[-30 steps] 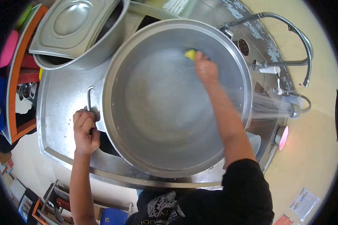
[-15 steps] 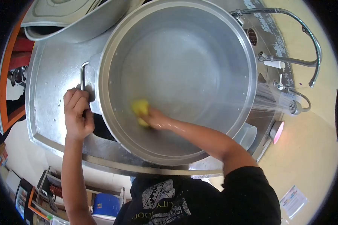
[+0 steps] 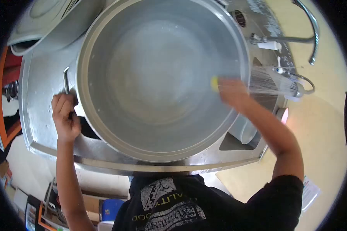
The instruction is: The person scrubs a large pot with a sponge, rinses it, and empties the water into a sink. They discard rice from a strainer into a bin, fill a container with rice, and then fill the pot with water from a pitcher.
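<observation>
A big round metal pot [image 3: 154,77] stands tilted toward me on the steel sink counter [image 3: 46,127]. On the left, my left hand [image 3: 65,115] is closed around the pot's side handle [image 3: 66,79]. My right hand [image 3: 233,92] is inside the pot by its right wall, blurred by motion. From its fingers sticks out a yellow sponge [image 3: 214,84], mostly hidden by the hand. Water sprays from a shower head [image 3: 297,89] toward the pot's right rim.
Another large metal pot with a lid [image 3: 61,30] stands at the upper left. A hose tap [image 3: 281,39] is at the right, and a translucent container [image 3: 243,130] sits in the sink basin below the pot's right rim. A blue bin [image 3: 111,210] is behind me.
My right hand has swept the sponge from the pot's lower left to its right wall. My left hand stays on the handle. The whole view has shifted a little.
</observation>
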A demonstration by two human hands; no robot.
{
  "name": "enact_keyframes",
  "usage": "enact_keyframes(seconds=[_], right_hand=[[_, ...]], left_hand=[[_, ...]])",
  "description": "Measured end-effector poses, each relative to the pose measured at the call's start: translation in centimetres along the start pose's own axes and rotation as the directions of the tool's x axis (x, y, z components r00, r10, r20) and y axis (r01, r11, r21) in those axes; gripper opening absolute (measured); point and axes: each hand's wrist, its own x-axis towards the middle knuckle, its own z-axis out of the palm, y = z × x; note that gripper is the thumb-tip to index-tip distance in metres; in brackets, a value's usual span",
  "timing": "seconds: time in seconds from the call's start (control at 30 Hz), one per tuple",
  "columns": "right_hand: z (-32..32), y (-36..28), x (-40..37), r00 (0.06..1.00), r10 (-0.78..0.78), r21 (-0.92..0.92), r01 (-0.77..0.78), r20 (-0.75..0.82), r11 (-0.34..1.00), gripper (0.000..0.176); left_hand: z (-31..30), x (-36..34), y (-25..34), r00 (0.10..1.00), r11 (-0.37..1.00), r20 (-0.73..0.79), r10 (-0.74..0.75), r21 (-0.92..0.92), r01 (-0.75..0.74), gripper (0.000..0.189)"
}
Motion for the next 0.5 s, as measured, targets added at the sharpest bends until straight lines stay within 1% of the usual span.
enact_keyframes(seconds=[0.03, 0.07, 0.1, 0.13, 0.17, 0.23, 0.27, 0.3, 0.33, 0.37, 0.4, 0.43, 0.47, 0.5], right_hand=[[1.9, 2.7, 2.0, 0.876, -0.030, -0.004, 0.032, -0.481, 0.999, 0.020], [-1.7, 2.4, 5.7, 0.876, 0.335, 0.044, -0.341, -0.348, 0.939, 0.006], [-3.5, 3.8, 8.2, 0.812, 0.222, -0.037, -0.286, -0.540, 0.957, 0.009], [-6.1, 4.7, 10.7, 0.810, 0.163, -0.119, -0.275, -0.563, 0.954, 0.012], [-8.6, 5.3, 12.9, 0.809, 0.098, -0.201, -0.258, -0.579, 0.945, 0.016], [-11.7, 5.2, 15.8, 0.675, -0.080, -0.129, -0.024, -0.733, 0.991, 0.021], [-11.8, 5.2, 15.5, 0.670, -0.070, -0.124, -0.033, -0.739, 0.992, 0.021], [-11.8, 5.0, 15.0, 0.721, -0.009, -0.060, -0.045, -0.693, 0.997, 0.017], [-11.9, 4.6, 14.6, 0.769, 0.046, 0.003, -0.058, -0.638, 0.998, 0.017], [-9.1, 5.0, 13.7, 0.758, 0.218, 0.229, -0.092, -0.615, 0.969, 0.016], [-6.0, 5.6, 12.3, 0.744, 0.373, 0.442, -0.117, -0.555, 0.890, 0.016], [-6.1, 3.8, 9.2, 0.809, 0.440, 0.244, -0.370, -0.391, 0.896, 0.017], [-6.1, 1.8, 6.8, 0.727, 0.686, 0.646, -0.542, 0.038, 0.538, 0.015], [-0.1, 1.0, 4.6, 0.903, 0.352, -0.022, -0.369, -0.245, 0.929, 0.014]], left_hand=[[-0.1, 0.1, 0.3, 1.000, 1.000, 0.001, -0.002, 0.007, 0.002, 0.015], [-0.2, 0.0, 0.2, 1.000, 1.000, 0.008, -0.007, 0.006, 0.007, 0.017], [-0.2, -0.1, -0.1, 1.000, 1.000, 0.012, -0.011, 0.012, 0.011, 0.018], [-0.1, -0.1, -0.1, 1.000, 1.000, -0.007, 0.008, 0.003, -0.008, 0.019], [0.0, -0.1, 0.0, 1.000, 1.000, -0.015, -0.003, -0.006, 0.003, 0.020], [-0.1, 0.1, 0.4, 1.000, 1.000, -0.001, -0.020, 0.003, 0.020, 0.020], [0.0, -0.1, 0.5, 1.000, 1.000, 0.001, -0.008, 0.008, 0.008, 0.020], [0.0, -0.3, 0.3, 1.000, 1.000, 0.001, -0.015, 0.000, 0.015, 0.019], [0.0, -0.3, 0.0, 1.000, 1.000, 0.002, -0.025, -0.008, 0.025, 0.019], [0.0, -0.3, -0.1, 1.000, 1.000, 0.008, -0.016, -0.009, 0.016, 0.019], [-0.1, -0.2, 0.1, 1.000, 1.000, 0.003, -0.012, 0.005, 0.011, 0.019], [-0.1, 0.0, 0.4, 1.000, 1.000, -0.001, -0.007, 0.018, 0.007, 0.018], [-0.1, -0.1, 0.5, 0.998, 0.998, 0.009, -0.056, 0.005, 0.056, 0.019], [-0.2, -0.1, 0.4, 1.000, 1.000, -0.001, -0.026, -0.015, 0.026, 0.019]])
